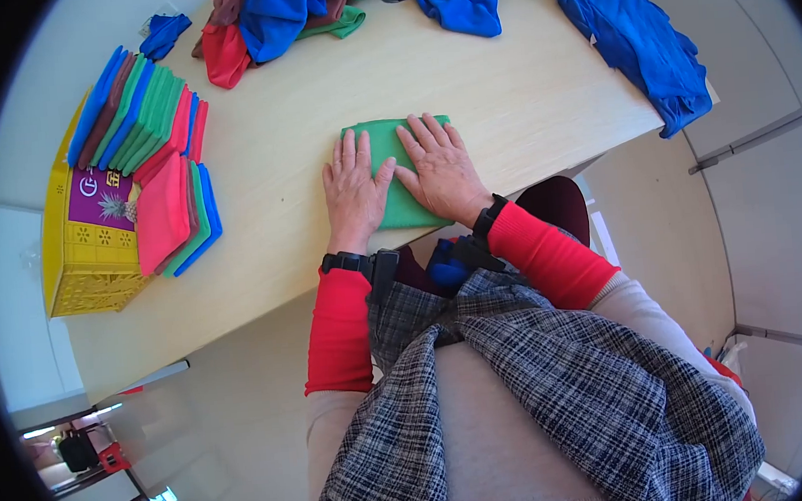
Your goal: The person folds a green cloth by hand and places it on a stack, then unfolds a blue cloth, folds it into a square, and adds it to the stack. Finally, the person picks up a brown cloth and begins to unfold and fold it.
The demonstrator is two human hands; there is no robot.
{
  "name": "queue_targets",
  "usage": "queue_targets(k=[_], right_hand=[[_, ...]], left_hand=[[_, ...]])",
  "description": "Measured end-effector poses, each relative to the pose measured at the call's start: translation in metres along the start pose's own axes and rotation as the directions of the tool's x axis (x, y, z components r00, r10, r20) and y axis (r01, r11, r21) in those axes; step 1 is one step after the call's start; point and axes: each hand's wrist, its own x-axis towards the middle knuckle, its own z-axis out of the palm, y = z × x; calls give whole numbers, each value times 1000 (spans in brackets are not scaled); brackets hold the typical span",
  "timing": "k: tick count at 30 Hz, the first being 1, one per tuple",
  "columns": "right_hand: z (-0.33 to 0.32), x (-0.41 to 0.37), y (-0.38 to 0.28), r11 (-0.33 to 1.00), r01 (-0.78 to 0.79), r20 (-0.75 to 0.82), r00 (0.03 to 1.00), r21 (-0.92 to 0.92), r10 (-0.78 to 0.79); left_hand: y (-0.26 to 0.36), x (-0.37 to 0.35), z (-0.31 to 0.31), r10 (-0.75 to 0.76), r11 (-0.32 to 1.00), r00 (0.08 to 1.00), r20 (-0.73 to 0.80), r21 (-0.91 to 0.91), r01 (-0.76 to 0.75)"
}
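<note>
A green cloth, folded into a rectangle, lies on the wooden table near its front edge. My left hand rests flat on the left part of the cloth, with its fingers stretched out and partly over the cloth's edge. On the right part lies my right hand, palm down with fingers spread. The two thumbs are close together over the middle of the cloth. Neither hand grips anything.
A yellow crate at the left holds folded cloths in red, green, blue and brown. Crumpled cloths are heaped along the back. A blue cloth hangs over the right edge, and a small blue one lies back left.
</note>
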Motion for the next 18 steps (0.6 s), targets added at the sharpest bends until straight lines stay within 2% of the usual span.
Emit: queue_targets(k=[4, 11, 16, 18], right_hand=[[-6, -13, 7, 999, -34, 16, 999, -26, 34], [-22, -28, 15, 997, 14, 25, 1000, -69, -13], [-33, -34, 2, 999, -2, 57, 998, -34, 4], [-26, -25, -13, 999, 36, -11, 999, -1, -36]], left_hand=[[2, -5, 2, -11, 1000, 1000, 6, 17, 11], [6, -6, -2, -28, 997, 999, -14, 65, 29], [8, -9, -5, -34, 990, 999, -4, 134, 34], [12, -8, -6, -32, 982, 999, -5, 187, 33]])
